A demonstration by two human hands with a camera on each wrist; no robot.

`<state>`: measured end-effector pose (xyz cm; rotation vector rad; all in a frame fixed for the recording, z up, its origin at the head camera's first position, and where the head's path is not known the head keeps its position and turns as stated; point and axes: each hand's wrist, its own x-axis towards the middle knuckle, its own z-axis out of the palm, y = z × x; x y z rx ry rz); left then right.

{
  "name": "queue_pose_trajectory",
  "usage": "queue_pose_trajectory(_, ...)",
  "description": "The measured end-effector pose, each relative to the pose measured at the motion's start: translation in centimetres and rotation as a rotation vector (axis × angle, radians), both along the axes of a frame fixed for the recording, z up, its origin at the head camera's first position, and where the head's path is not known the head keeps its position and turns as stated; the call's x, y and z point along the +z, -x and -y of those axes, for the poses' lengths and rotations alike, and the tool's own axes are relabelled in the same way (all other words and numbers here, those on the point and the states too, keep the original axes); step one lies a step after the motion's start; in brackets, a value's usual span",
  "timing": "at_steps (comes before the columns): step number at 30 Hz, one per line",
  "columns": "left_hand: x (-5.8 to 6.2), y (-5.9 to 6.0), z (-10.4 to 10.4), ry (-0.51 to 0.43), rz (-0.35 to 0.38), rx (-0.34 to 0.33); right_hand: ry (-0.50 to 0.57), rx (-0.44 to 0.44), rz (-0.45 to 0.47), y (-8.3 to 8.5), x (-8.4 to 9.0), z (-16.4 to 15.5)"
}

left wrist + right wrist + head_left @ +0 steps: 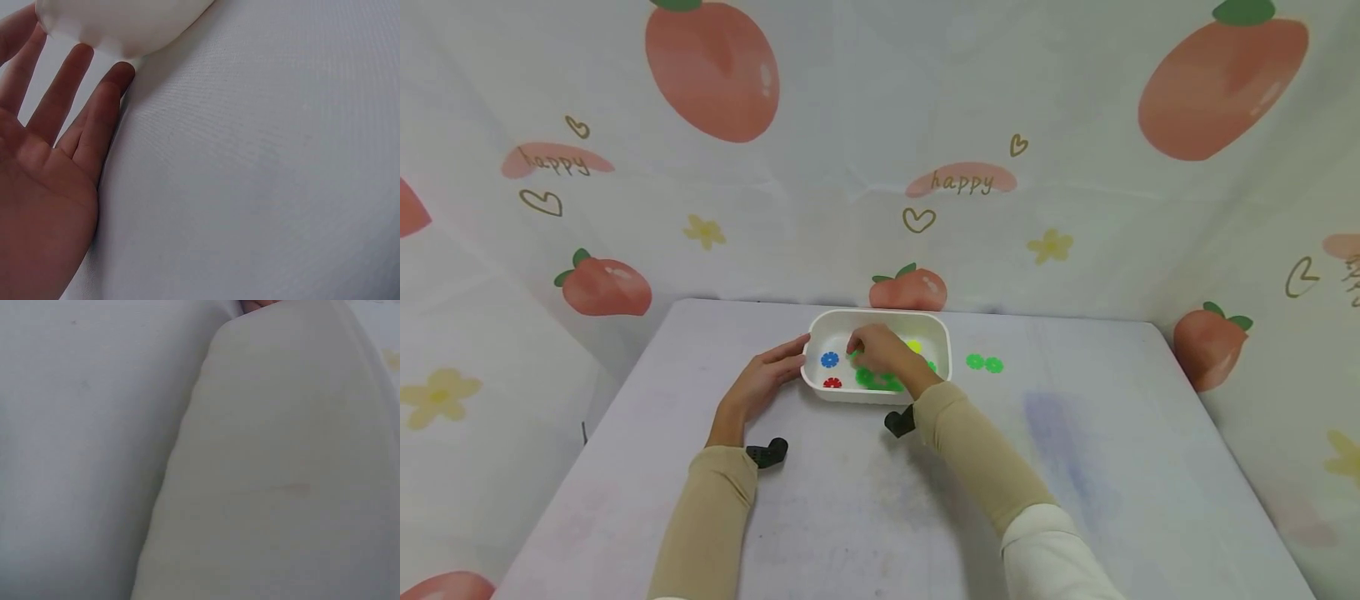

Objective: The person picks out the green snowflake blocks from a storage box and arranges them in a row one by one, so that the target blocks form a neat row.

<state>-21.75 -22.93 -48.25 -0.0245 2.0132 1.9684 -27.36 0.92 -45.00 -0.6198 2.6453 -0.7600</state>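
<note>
A white plastic basin [880,397] holds notched plastic discs: a blue disc [830,359], a red disc [832,383], a yellow disc [913,346] and several green discs [867,379]. My left hand [762,383] rests against the basin's left end with its fingers extended; in the left wrist view the fingertips meet the basin wall [125,25]. Inside the basin, my right hand [883,350] has curled fingers, with a bit of green disc [853,355] at the fingertips, partly hidden by them. The basin's outer side [269,456] blocks the right wrist view.
Two green discs [985,363] lie edge to edge on the table, right of the basin. A pale cloth covers the table [1150,467]. Behind it hangs a printed curtain [850,125]. Black wrist devices [767,452] stick out from both sleeves.
</note>
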Motion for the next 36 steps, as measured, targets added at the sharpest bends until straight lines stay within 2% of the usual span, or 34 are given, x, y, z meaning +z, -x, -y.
queue_pose_trajectory(8,-0.1,0.0,-0.1,0.004,0.009,0.003,0.088,0.006,-0.003,0.1,1.0,-1.1)
queue_pose_trajectory(14,-0.2,0.0,-0.1,0.016,0.011,0.001,0.162,-0.027,0.024,-0.3,2.1,-1.8)
queue_pose_trajectory(21,-0.1,-0.1,-0.1,0.012,0.011,-0.006,0.244,-0.053,-0.03,-0.4,2.8,-2.8)
queue_pose_trajectory(26,0.1,-0.1,0.0,0.016,0.005,-0.009,0.341,-0.082,-0.019,-0.4,3.2,-3.4)
queue_pose_trajectory(32,0.1,-0.1,0.0,0.047,0.001,-0.001,0.383,-0.094,-0.047,-0.5,3.4,-4.4)
queue_pose_trajectory(36,0.1,-0.1,-0.1,0.035,0.007,0.002,0.399,-0.125,-0.067,-0.6,3.4,-5.4)
